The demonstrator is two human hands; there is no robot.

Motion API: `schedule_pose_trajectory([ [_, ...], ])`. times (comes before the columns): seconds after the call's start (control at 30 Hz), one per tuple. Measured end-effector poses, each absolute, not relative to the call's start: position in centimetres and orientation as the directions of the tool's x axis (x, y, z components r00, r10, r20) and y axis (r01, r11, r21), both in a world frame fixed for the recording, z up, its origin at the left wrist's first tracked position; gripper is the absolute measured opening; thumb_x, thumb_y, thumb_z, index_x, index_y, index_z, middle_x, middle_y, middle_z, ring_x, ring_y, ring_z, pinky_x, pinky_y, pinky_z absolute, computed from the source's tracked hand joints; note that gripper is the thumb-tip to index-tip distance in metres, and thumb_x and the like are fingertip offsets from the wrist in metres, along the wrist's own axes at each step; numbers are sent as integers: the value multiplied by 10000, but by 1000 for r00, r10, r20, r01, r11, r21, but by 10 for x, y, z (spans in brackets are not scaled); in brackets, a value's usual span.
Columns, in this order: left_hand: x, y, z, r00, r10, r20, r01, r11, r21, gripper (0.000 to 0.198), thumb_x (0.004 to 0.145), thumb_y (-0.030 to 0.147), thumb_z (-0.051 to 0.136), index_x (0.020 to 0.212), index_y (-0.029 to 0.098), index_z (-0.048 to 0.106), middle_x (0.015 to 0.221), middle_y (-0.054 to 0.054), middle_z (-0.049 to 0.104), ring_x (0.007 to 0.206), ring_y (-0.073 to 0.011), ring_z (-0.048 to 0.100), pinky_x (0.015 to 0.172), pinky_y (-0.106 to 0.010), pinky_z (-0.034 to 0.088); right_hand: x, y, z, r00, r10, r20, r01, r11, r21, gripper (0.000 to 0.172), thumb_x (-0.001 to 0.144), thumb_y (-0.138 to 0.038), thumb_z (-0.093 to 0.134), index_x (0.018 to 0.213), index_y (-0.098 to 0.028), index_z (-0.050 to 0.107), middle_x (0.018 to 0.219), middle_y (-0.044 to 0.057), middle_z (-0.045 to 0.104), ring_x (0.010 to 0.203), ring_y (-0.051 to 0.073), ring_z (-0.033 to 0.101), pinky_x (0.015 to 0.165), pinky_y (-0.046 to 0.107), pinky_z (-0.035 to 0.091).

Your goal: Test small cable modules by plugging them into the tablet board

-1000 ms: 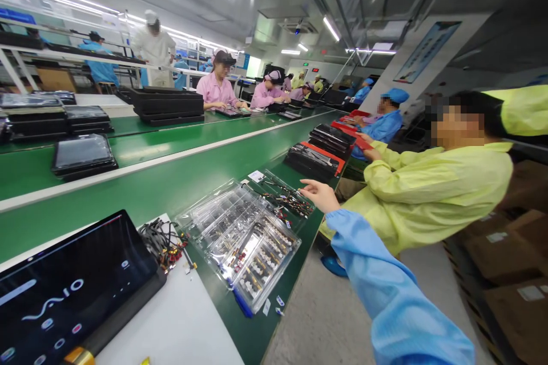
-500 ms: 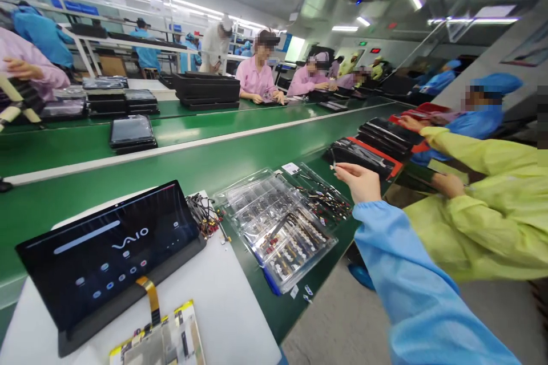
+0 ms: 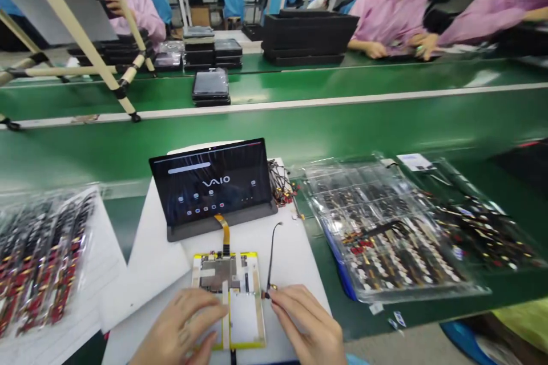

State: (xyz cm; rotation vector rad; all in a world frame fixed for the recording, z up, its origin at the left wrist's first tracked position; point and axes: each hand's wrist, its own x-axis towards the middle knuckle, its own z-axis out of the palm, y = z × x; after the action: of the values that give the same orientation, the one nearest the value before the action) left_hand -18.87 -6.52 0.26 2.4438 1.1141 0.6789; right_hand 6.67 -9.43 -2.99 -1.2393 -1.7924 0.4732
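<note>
Two hands at work: left hand (image 3: pixel 180 325) spread on a circuit board (image 3: pixel 216 274), right hand (image 3: pixel 306 322) pinching a thin cable (image 3: pixel 271 254); a hard tug could tear the ribbon (image 3: pixel 224 234).

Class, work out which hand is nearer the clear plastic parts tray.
Right. The right hand sits beside the tray, not touching it; the left hand is farther away, on the yellow-edged circuit board.

Place: electronics assembly factory | green conveyor line (image 3: pixel 274 131) | smocked workers (image 3: pixel 391 11) | tablet (image 3: pixel 209 182) | stacked black trays (image 3: pixel 309 34)
</note>
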Motion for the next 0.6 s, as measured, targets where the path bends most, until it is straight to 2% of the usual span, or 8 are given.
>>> schedule_pose_trajectory([
  [0.1, -152, -45, 4, 614, 727, 307, 519, -665, 537, 428, 851, 137, 413, 1240, 316, 431, 860, -46, 658, 779, -191, 646, 660, -317, 562, 52, -80, -27, -90, 924, 371, 435, 371, -820, 168, 897, -184, 490, 966, -236, 634, 803, 25, 623, 730, 156, 595, 602, 239, 539],
  [0.27, -136, -33, -15, 646, 691, 324, 506, -706, 496, 224, 846, 115, 396, 1006, 203, 526, 812, -68, 625, 733, -197, 603, 612, -334, 519, 55, -67, -30, -63, 945, 322, 433, 316, -844, 150, 902, -218, 498, 911, -228, 647, 782, 28, 623, 722, 162, 586, 601, 249, 530],
  [0.6, -137, -39, -22, 637, 700, 323, 507, -696, 508, 221, 876, 95, 380, 1010, 151, 547, 838, -64, 599, 766, -185, 535, 655, -327, 472, 55, -71, -33, -126, 948, 293, 469, 317, -824, 171, 888, -130, 489, 948, -221, 620, 822, 27, 611, 762, 166, 562, 636, 267, 511],
])
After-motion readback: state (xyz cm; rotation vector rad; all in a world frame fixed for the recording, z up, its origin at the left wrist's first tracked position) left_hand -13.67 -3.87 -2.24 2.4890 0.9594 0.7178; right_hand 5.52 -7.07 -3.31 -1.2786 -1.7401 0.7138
